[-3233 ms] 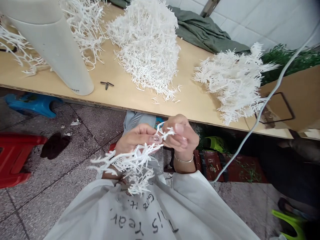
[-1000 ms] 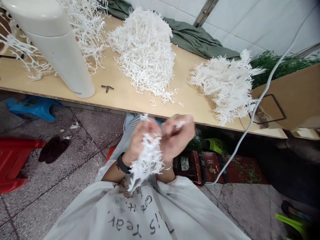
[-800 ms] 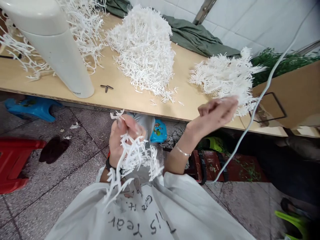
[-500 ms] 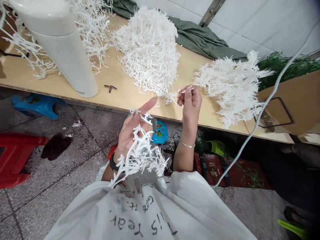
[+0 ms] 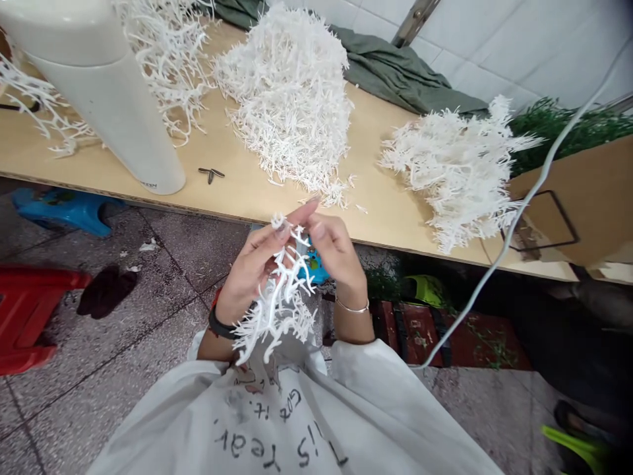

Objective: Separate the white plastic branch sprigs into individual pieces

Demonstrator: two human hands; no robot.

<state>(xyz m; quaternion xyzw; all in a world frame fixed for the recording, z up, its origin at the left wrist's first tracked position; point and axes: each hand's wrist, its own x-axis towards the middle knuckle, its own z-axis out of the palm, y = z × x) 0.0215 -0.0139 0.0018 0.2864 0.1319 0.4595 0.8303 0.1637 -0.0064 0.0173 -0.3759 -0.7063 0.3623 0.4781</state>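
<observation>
My left hand (image 5: 254,260) holds a bunch of white plastic branch sprigs (image 5: 277,307) in front of my chest, just below the table's front edge. Its fingers are closed round the stems while the forefinger points up. My right hand (image 5: 333,254) is pressed against the top of the same bunch, fingers pinched on a small white sprig there. On the wooden table (image 5: 237,185) above lie a tall heap of short white sprigs (image 5: 291,92) and a second heap of white sprigs (image 5: 455,165) to the right.
A tall white cylinder (image 5: 103,105) stands at the table's left, with long white branches (image 5: 163,59) behind it. A green cloth (image 5: 395,72) lies at the back, a cardboard box (image 5: 578,198) at right. A white cable (image 5: 519,204) hangs across. Red stool (image 5: 24,310) and blue stool (image 5: 64,204) stand on the floor.
My right hand reached out to the right-hand heap, took a small sprig and came back to the bunch in my left hand. The left hand stayed in front of my chest.
</observation>
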